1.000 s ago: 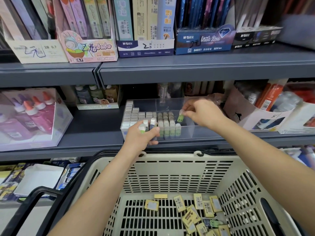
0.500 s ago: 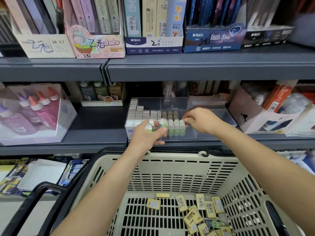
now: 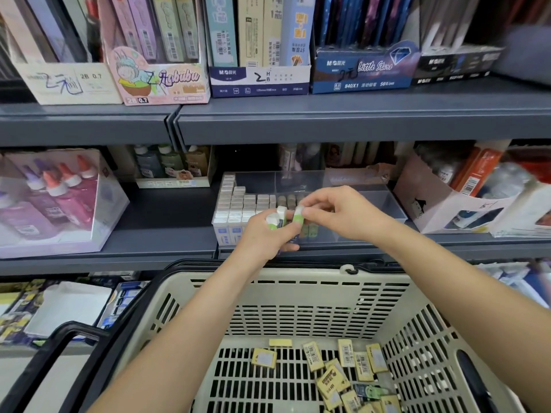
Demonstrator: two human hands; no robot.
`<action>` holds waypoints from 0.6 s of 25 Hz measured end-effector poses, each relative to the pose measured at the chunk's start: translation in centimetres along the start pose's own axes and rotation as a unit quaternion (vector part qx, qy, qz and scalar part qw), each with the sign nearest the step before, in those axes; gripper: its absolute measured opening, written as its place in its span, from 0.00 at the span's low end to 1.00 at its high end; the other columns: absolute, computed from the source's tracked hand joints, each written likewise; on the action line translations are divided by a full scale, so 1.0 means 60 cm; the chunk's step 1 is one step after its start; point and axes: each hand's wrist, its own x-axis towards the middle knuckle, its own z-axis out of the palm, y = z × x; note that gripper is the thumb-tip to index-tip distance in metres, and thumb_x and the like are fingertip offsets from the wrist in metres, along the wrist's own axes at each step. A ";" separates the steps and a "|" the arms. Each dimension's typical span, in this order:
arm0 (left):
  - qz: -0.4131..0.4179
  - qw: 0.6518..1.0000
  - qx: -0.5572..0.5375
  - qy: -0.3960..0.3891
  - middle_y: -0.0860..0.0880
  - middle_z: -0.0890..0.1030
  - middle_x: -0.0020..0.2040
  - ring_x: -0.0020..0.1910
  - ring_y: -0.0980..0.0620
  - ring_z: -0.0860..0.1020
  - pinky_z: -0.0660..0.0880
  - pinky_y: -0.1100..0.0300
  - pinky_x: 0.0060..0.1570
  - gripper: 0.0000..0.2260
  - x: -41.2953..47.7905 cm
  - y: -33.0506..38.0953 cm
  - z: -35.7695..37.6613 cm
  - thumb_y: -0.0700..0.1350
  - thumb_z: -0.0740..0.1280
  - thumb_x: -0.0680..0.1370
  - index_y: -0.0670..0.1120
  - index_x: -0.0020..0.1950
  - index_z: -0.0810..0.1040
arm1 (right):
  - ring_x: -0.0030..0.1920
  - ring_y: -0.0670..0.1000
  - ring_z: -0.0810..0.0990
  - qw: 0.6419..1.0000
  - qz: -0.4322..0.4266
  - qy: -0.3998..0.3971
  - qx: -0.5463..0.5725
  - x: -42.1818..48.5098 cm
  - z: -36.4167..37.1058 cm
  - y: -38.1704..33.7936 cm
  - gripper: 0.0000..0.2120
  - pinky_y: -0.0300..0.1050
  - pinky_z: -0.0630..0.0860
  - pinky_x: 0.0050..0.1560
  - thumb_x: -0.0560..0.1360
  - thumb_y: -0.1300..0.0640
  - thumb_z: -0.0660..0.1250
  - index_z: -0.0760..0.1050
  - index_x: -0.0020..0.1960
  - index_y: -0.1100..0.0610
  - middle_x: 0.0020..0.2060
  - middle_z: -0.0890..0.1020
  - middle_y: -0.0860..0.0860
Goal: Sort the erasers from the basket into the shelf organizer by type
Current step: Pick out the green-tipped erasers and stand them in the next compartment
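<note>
Erasers, "Little Stars" box, "2B 0.7" box

Dark grey metal shelves run across the whole scene, one board above another. On the upper board stand cardboard display boxes with tall stationery packets: a pink box with a cartoon figure at the left and a dark blue box with a diamond print further right. On the middle board, at the far left, stands a clear plastic case of pink and purple glue bottles (their labels are blurred). At the right is a white cardboard box holding orange packets. The light is even and soft.
</note>
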 end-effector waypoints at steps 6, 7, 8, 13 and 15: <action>0.010 0.998 -0.030 0.048 0.46 0.84 0.46 0.43 0.56 0.83 0.78 0.63 0.36 0.06 0.009 0.003 -0.017 0.41 0.66 0.77 0.44 0.53 0.76 | 0.34 0.38 0.77 0.993 0.018 0.082 -0.081 0.022 -0.045 0.001 0.03 0.32 0.69 0.35 0.74 0.52 0.67 0.79 0.44 0.47 0.34 0.80 0.41; 0.008 0.998 -0.028 0.058 0.47 0.84 0.44 0.43 0.55 0.83 0.78 0.63 0.34 0.10 0.010 0.002 -0.025 0.42 0.65 0.78 0.40 0.58 0.73 | 0.37 0.41 0.77 0.989 0.031 0.108 -0.097 0.029 -0.055 0.007 0.03 0.35 0.69 0.35 0.75 0.52 0.66 0.79 0.46 0.47 0.35 0.80 0.42; 0.006 0.998 -0.021 0.063 0.49 0.85 0.42 0.43 0.54 0.83 0.77 0.63 0.32 0.15 0.009 -0.001 -0.033 0.42 0.64 0.78 0.36 0.62 0.70 | 0.40 0.44 0.78 0.984 0.043 0.125 -0.118 0.036 -0.061 0.013 0.04 0.36 0.70 0.37 0.75 0.53 0.66 0.79 0.47 0.47 0.37 0.80 0.43; 0.007 0.998 0.011 0.054 0.51 0.85 0.41 0.43 0.54 0.83 0.80 0.58 0.40 0.16 -0.009 -0.012 -0.046 0.45 0.66 0.77 0.43 0.62 0.67 | 0.46 0.50 0.79 0.979 0.077 0.052 -0.180 0.061 -0.036 0.038 0.05 0.44 0.76 0.49 0.75 0.55 0.64 0.76 0.45 0.46 0.45 0.82 0.46; -0.004 0.997 0.043 0.062 0.53 0.83 0.40 0.38 0.56 0.83 0.79 0.57 0.44 0.14 -0.017 -0.013 -0.046 0.49 0.68 0.76 0.48 0.58 0.71 | 0.50 0.51 0.79 0.975 0.086 0.023 -0.201 0.067 -0.020 0.049 0.05 0.46 0.74 0.54 0.76 0.55 0.63 0.77 0.47 0.47 0.49 0.83 0.48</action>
